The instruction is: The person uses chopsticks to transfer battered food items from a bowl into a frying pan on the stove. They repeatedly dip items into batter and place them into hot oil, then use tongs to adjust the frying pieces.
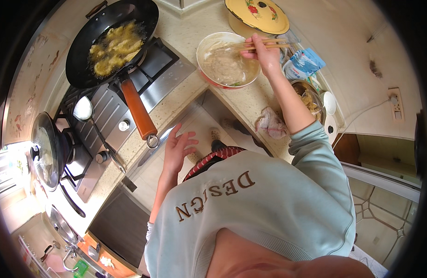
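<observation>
My right hand [260, 52] grips a pair of wooden chopsticks [274, 43] over a white bowl [199, 57] with a red outside. Pale, thick batter [223, 66] fills much of the bowl, and the chopstick tips reach toward it. My left hand [180, 146] hangs with its fingers apart and holds nothing, near the wooden handle [138, 107] of a black wok [76, 66]. Golden battered pieces [116, 48] sit in bubbling oil inside the wok, which stands on a gas stove [164, 74].
A yellow enamel pot with a floral lid [265, 15] stands behind the bowl. A blue-and-white pouch [302, 64], a metal strainer [314, 100] and a cloth [270, 123] lie along the right counter. A metal spatula [84, 109] rests on the stove, beside a lidded pan [46, 153].
</observation>
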The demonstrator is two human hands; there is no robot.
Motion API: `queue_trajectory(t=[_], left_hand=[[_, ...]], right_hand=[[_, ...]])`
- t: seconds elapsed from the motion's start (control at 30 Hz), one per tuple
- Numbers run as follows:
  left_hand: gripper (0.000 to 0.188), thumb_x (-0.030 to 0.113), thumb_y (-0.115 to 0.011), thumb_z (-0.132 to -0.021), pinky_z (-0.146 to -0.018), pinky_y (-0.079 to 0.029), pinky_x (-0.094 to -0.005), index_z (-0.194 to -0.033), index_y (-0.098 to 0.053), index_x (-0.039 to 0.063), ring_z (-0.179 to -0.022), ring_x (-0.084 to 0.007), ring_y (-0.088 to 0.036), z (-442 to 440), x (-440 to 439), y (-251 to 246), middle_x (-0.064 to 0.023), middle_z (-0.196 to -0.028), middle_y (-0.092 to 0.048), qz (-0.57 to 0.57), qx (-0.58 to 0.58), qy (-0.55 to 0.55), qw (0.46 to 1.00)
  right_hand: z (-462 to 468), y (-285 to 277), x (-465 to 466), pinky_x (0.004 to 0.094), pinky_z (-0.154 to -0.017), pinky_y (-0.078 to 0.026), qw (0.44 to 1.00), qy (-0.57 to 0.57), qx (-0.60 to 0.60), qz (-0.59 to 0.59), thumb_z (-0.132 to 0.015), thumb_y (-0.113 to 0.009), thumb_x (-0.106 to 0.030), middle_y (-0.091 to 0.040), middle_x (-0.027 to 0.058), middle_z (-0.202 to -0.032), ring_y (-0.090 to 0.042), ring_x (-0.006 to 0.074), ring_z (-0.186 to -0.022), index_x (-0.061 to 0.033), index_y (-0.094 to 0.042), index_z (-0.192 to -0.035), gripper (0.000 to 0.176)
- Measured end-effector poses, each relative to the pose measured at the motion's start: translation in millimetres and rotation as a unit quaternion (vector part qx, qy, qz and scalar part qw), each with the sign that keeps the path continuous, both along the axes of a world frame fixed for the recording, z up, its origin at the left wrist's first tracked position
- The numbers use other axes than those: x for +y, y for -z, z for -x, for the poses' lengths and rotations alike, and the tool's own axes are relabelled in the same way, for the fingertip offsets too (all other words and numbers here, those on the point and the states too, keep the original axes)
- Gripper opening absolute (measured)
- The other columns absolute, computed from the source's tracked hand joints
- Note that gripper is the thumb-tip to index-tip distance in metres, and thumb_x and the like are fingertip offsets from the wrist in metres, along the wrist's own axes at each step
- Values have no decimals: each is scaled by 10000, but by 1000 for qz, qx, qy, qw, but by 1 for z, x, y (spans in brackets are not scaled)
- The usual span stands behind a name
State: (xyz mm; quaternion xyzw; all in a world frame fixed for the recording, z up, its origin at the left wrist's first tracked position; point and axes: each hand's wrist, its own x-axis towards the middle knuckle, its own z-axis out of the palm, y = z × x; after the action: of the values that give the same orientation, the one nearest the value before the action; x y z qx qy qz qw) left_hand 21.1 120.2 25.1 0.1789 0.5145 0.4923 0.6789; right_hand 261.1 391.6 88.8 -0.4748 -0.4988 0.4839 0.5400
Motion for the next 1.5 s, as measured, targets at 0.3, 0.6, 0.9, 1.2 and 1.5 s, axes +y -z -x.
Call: queue_trajectory(t=[0.3,0.6,0.9,1.2,1.5], left_hand=[[409,193,-474,-937,-656,-501,-279,-1306,-363,53,-863,-194,-616,6,-4,6,-133,-1061,-598,9,3,7,1000],[367,197,-474,-935,-671,-488,-271,-1261,-429,35,-858,-175,-608,6,0,7,-108,-1043,-607,21,8,14,1000],[362,197,-475,-933,-676,-488,-269,-1251,-438,29,-858,-169,-608,6,-5,5,-93,-1035,-609,33,12,8,999],[349,204,-478,-934,-678,-493,-273,-1237,-452,32,-849,-168,-612,6,-6,4,-91,-1030,-609,29,11,0,1000],[363,253,-484,-938,-680,-474,-268,-1227,-465,34,-862,-158,-608,2,-8,1,-78,-1005,-622,22,20,12,999]], right_hand=[[-23,-44,-23,212,-518,-548,978,-151,-126,65,-917,-518,-224,-638,118,-776,-647,153,-618,42,-603,-888,281],[0,-4,21,255,-512,-567,991,-67,-30,108,-907,-517,-211,-625,132,-755,-650,198,-613,55,-588,-847,281],[6,28,37,337,-526,-594,982,37,74,167,-920,-491,-236,-590,191,-743,-647,289,-631,71,-510,-796,332],[-2,22,36,348,-538,-597,955,58,235,170,-936,-464,-238,-580,219,-750,-636,321,-623,60,-468,-832,315],[-6,2,23,272,-496,-568,994,-38,-15,102,-920,-504,-213,-622,162,-791,-651,231,-616,56,-565,-894,277]])
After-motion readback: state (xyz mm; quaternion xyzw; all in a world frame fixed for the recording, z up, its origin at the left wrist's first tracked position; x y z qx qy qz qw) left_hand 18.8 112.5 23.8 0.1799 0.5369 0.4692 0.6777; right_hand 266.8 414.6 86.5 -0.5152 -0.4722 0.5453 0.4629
